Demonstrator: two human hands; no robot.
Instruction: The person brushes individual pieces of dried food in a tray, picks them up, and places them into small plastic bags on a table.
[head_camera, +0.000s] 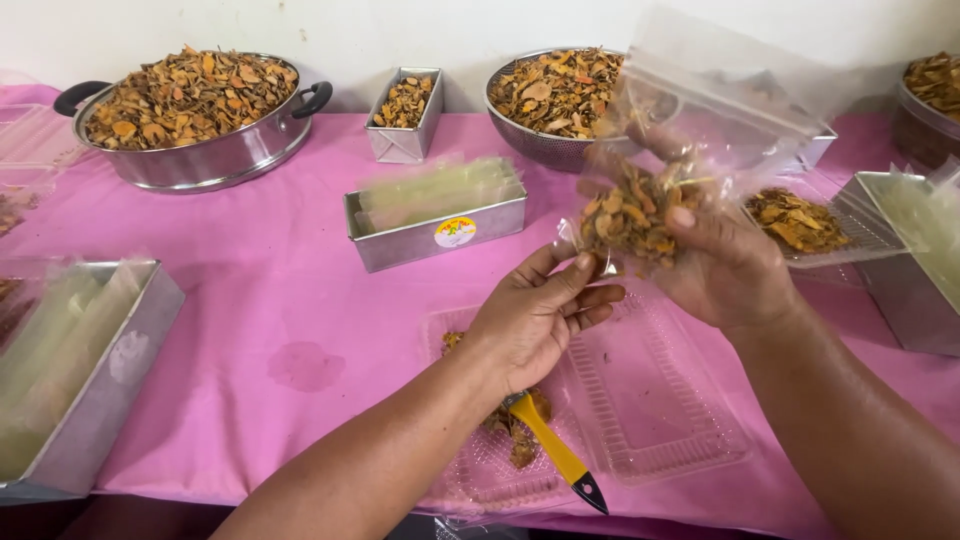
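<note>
The right hand (725, 265) grasps a crinkly clear bag (690, 130) of dried orange-brown chips, while the left hand (540, 315) pinches its bottom corner above the pink-clothed bench (280, 300).

I see my right hand (725, 265) gripping a clear plastic bag (690, 130) part-filled with dried orange-brown chips (630, 215), held above the pink tablecloth (280, 300). My left hand (540, 315) pinches the bag's lower corner. Below, near the table's front edge, an open clear clamshell tray (640, 400) holds a few chips and a yellow-handled tool (560, 455). A big steel pot (195, 150) of chips sits at the far left corner.
</note>
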